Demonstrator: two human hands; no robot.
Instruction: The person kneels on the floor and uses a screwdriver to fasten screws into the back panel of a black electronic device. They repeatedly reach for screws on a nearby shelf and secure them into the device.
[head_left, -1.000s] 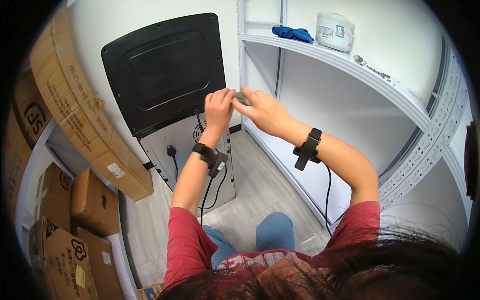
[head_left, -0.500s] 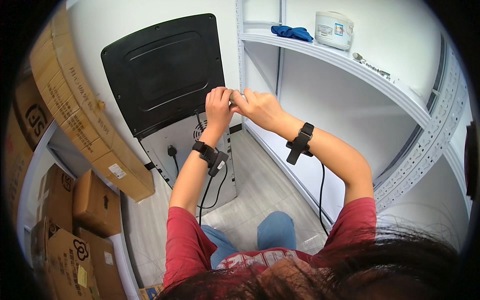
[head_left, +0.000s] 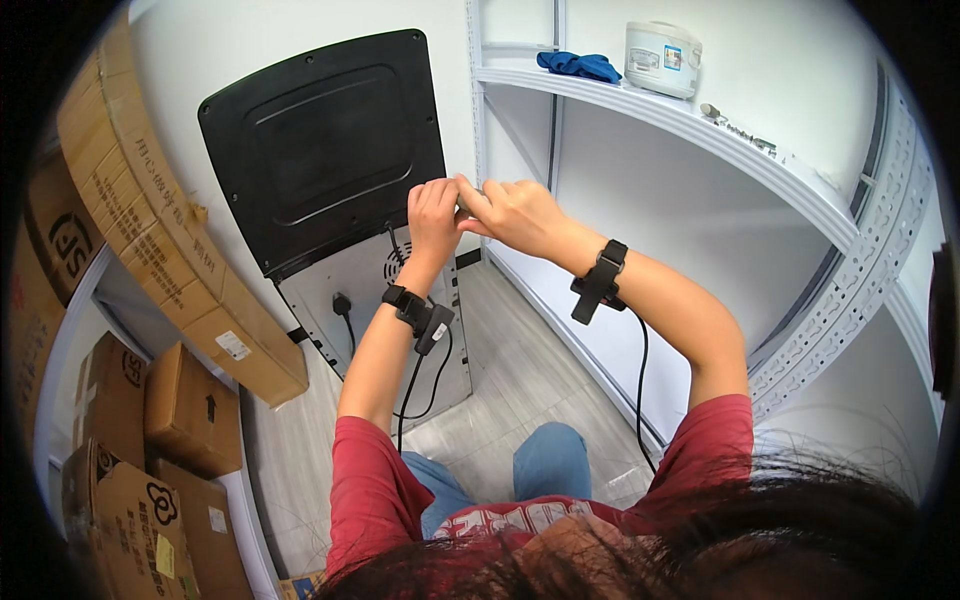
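Observation:
In front of the tall appliance's black panel [head_left: 330,140], both hands meet at about the same height. My left hand [head_left: 433,222] is closed with its fingers curled, and the back of the hand faces me. Against its fingertips my right hand [head_left: 520,215] pinches, thumb and index finger drawn together, the other fingers bent. A small greyish bit shows between the hands, too covered to name. Below them is the appliance's grey metal back [head_left: 375,300], with a round vent and a black plug [head_left: 342,302] with its cord. Black straps with cables circle both wrists.
To the right, a white metal shelf [head_left: 690,110] bears a blue cloth [head_left: 580,67], a white rice cooker [head_left: 662,60] and small metal parts [head_left: 740,132]. A long cardboard box [head_left: 165,220] leans at left, beside shelved cartons [head_left: 192,410]. Grey floor [head_left: 520,330] lies below.
My right index finger has lifted and straightened slightly toward the left fingertips. Otherwise both hands stay nearly in place, and the whole view has shifted a little.

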